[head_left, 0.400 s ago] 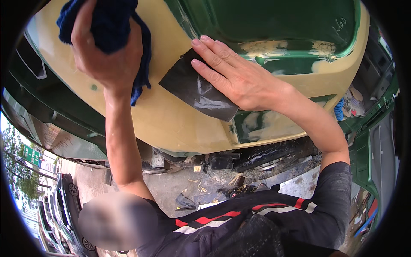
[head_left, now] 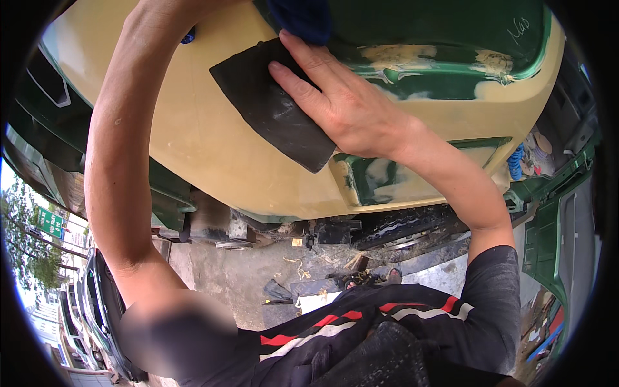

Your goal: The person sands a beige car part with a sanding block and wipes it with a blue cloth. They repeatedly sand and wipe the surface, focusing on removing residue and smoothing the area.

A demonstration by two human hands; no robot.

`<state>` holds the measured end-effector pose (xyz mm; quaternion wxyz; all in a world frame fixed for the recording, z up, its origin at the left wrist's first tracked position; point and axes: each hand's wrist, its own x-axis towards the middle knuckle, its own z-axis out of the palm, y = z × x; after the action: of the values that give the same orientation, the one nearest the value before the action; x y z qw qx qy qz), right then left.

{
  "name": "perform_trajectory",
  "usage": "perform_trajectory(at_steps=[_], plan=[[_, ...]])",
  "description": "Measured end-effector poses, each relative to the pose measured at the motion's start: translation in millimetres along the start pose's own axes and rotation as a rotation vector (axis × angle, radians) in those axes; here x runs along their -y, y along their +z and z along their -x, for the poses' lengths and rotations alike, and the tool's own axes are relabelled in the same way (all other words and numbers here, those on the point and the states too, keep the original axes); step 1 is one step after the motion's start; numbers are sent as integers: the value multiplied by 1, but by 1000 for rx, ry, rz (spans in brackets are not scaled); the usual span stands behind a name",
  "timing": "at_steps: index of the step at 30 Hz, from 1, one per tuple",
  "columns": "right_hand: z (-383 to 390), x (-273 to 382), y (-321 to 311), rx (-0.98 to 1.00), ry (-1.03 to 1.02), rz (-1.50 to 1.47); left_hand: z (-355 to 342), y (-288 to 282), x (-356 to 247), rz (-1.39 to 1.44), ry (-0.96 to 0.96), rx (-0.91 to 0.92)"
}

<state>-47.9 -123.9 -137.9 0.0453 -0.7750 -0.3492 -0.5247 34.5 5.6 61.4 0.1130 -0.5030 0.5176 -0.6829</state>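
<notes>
Dark-blue cloth (head_left: 300,16) lies at the top of the view, against the fingertips of my right hand. My left arm reaches up past the top edge; only the wrist end of my left hand (head_left: 193,6) shows, and its fingers are out of sight. A small blue scrap of cloth shows beside that wrist. My right hand (head_left: 348,106) rests palm down with fingers stretched out, keeping a black sandpaper sheet (head_left: 274,106) under it. That sheet lies over the cream-and-green car panel (head_left: 213,148), and the hand covers its right side.
Filler patches (head_left: 396,55) mark the green recess of the panel. Below the panel's edge are a dark underside and a concrete floor (head_left: 213,271) strewn with scraps. A green body part (head_left: 545,238) stands at the right, and parked cars (head_left: 97,316) are at the lower left.
My left arm has swung up, carrying that hand out past the top edge. The blue cloth has shifted right. My right hand and the sandpaper have slid a little left and up.
</notes>
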Motion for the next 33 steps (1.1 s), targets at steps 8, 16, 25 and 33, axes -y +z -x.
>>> perform_trajectory(at_steps=[8,16,25,33], plan=[[3,-15,5,-52,10,292,4,11,-13,110,108,135],[23,2,1,-53,43,241,4,4,4,-50,185,-20],[19,3,8,-153,66,144,26,24,6,58,298,-11],[26,-8,0,-92,25,217,6,22,2,140,318,-26]])
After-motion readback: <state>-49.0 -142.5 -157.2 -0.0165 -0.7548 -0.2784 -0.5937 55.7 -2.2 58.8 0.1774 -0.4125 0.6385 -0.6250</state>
